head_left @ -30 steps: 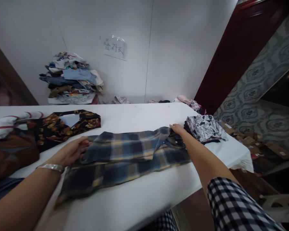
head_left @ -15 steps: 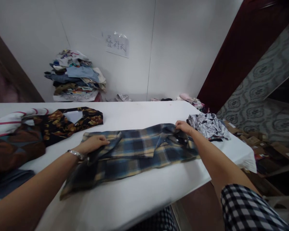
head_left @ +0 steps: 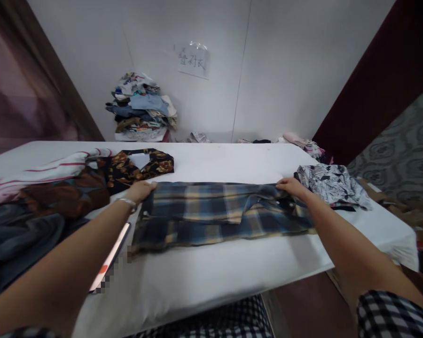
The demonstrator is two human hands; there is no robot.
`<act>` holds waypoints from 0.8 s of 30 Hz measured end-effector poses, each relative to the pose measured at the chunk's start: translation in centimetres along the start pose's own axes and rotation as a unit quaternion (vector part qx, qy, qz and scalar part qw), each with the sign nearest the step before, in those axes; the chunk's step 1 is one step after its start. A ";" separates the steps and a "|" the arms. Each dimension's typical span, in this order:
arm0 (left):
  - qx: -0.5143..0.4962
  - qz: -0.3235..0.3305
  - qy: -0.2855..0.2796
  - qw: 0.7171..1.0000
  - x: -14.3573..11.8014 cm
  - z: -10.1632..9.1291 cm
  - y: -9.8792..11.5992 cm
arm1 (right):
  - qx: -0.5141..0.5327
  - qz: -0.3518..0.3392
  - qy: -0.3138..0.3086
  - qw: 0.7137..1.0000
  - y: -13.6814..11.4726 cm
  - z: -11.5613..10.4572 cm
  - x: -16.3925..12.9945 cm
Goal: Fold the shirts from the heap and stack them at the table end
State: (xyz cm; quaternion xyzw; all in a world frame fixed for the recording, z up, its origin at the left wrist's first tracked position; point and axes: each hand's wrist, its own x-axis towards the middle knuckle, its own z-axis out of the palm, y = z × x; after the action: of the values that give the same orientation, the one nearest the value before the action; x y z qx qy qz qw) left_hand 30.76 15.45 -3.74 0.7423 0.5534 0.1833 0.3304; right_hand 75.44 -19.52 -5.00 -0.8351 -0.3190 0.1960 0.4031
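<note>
A plaid shirt (head_left: 211, 206) in blue, black and yellow lies folded into a long strip on the white table. My left hand (head_left: 141, 191) is closed on its far left corner, fingers pinching the cloth. At the far right edge, near the dark collar with buttons, my right hand (head_left: 292, 186) also pinches the fabric. The folded upper layer lies over part of the lower one, whose near edge faces me. A phone (head_left: 111, 258) with a lit screen lies beside my left forearm, partly blurred out.
Left of the shirt lie a black floral shirt (head_left: 141, 166), a red-striped white garment (head_left: 66, 164) and dark clothes (head_left: 24, 230). A black-and-white leaf-print garment (head_left: 333, 185) sits at the right. Behind the white table (head_left: 225, 162) rises a clothes pile (head_left: 143, 110).
My left hand has moved to the far left corner, and the shirt's left end now lies straighter. My right hand keeps its hold. The view has turned left, bringing the phone into sight.
</note>
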 end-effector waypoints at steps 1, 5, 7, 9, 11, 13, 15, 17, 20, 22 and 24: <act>0.024 -0.007 0.013 1.000 0.1 0.6 -0.5 | -0.037 -0.008 0.015 0.999 0.0 0.4 0.5; 0.091 -0.012 0.066 0.994 0.3 1.7 -1.0 | -0.159 -0.060 0.085 0.982 0.0 1.4 2.1; 0.114 -0.005 0.070 0.991 0.3 1.7 -1.0 | -0.225 -0.064 0.067 0.970 0.3 1.6 2.5; 0.136 -0.007 0.065 0.989 0.2 1.5 -1.1 | -0.292 -0.054 0.042 0.954 0.6 1.8 2.5; 0.156 -0.016 0.059 0.986 -0.1 1.4 -1.3 | -0.331 -0.069 0.050 0.940 0.8 2.2 2.1; 0.174 -0.024 0.055 0.983 -0.7 1.2 -1.7 | -0.327 -0.131 0.085 0.932 0.5 2.9 1.3; 0.192 -0.022 0.044 0.980 -1.4 1.2 -2.0 | -0.293 -0.223 0.109 0.923 -0.3 4.4 -0.1; 0.210 -0.018 0.028 0.977 -2.3 1.4 -2.1 | -0.265 -0.307 0.096 0.909 -1.3 6.7 -1.9; 0.232 -0.016 0.014 0.972 -3.6 1.9 -1.8 | -0.295 -0.330 -0.004 0.897 -2.2 10.8 -5.0; 0.238 -0.023 0.013 0.971 -4.3 2.1 -1.5 | -0.336 -0.286 -0.058 0.895 -2.1 13.1 -6.5; 0.240 -0.030 0.003 0.970 -4.8 2.0 -1.3 | -0.361 -0.254 -0.070 0.895 -1.8 14.4 -7.3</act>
State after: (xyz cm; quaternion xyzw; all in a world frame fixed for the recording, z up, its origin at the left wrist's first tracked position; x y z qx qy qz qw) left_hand 29.61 10.59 -5.64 0.7824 0.6043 0.0375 0.1458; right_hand 61.09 -15.82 -11.72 -0.7979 -0.5963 0.0169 0.0868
